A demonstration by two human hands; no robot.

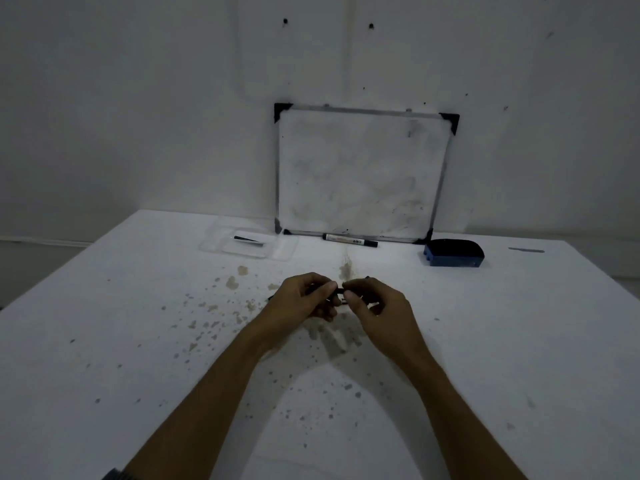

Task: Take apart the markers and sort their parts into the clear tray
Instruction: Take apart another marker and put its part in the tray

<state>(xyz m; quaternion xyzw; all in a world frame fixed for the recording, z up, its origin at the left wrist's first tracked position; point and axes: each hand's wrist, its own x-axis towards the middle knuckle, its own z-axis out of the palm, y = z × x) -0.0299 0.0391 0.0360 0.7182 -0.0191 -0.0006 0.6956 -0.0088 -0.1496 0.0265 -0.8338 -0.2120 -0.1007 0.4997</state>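
Note:
Both hands meet over the middle of the white table, holding a dark marker (338,293) between them. My left hand (300,301) grips its left end and my right hand (381,306) pinches its right end; most of the marker is hidden by the fingers. A clear tray (221,244) lies at the back left, with one thin dark marker part (248,240) inside. A second, whole marker (349,240) with a white label lies in front of the small whiteboard.
A small framed whiteboard (360,174) leans on the wall at the back. A blue eraser (453,253) sits to its right. The table (138,341) is speckled with brown and grey stains. Its left edge runs diagonally at the left.

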